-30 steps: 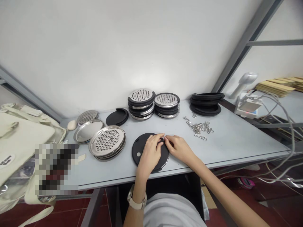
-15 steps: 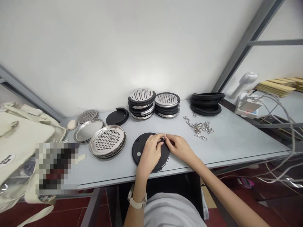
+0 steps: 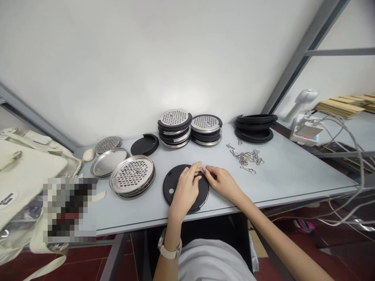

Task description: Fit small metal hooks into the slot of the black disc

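A round black disc (image 3: 172, 179), with a pale round spot and a thin shiny edge at its lower right, lies near the table's front edge. Across it rests my left hand (image 3: 189, 185), fingers stretched toward the far right rim and thumb apart. At that rim my right hand (image 3: 218, 179) is closed in a pinch; a small shiny bit shows at its fingertips, too hidden to name. Several loose metal clips (image 3: 249, 158) lie in a heap to the right. Left of the disc stands a stack of metal grater plates (image 3: 133, 175) with punched holes.
Two stacks of black-rimmed graters (image 3: 175, 118) (image 3: 206, 123) stand by the wall. Black rings (image 3: 254, 135) are piled at the back right, and a black holder (image 3: 143, 145) lies back left. Metal plates (image 3: 108, 162) and a cream bag (image 3: 32, 164) are at left; cables (image 3: 361, 156) hang at right.
My left index finger has lifted slightly from the rim, parting from the right fingertips. The disc and my right hand stay almost in place.
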Demonstrator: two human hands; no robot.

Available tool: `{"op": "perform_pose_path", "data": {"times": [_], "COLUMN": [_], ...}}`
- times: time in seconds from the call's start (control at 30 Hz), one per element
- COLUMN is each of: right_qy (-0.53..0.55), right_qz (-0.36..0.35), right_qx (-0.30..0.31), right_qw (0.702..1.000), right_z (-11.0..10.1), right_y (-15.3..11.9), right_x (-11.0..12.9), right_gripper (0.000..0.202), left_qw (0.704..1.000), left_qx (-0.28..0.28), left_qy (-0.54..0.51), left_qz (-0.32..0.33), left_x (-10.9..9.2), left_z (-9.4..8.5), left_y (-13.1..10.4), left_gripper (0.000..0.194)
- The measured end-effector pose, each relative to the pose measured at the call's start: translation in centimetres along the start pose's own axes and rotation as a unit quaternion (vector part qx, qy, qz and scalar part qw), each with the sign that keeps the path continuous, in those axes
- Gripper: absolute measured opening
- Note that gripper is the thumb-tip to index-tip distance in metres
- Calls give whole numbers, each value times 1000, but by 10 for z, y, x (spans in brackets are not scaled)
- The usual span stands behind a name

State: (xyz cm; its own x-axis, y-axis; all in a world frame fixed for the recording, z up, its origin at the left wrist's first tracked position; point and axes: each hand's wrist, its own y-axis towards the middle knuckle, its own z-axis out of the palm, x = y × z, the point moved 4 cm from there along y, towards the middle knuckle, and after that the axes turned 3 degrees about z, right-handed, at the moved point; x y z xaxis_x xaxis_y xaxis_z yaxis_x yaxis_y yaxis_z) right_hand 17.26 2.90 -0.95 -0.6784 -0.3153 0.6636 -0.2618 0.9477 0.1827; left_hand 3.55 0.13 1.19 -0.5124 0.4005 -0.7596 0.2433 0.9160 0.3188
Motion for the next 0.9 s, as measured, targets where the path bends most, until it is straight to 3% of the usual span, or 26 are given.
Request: {"op": "perform_pose_path", "data": {"times": [0.5, 0.9], "right_qy": [36, -81], "right_qz": [8, -63], "right_qx": [-16, 21], "right_qw": [999, 994], "right_z": [-5, 3], "right_y": [0, 0], "right_x": [-4, 5], "right_gripper": [30, 28], "left_qw": [999, 999], "left_qx": [-19, -29], "left_qy": [0, -13], "left_qz": [-26, -31], "left_x": [6, 7], "left_z": [-2, -3], "left_y": [-2, -1], "left_gripper": [39, 37]}}
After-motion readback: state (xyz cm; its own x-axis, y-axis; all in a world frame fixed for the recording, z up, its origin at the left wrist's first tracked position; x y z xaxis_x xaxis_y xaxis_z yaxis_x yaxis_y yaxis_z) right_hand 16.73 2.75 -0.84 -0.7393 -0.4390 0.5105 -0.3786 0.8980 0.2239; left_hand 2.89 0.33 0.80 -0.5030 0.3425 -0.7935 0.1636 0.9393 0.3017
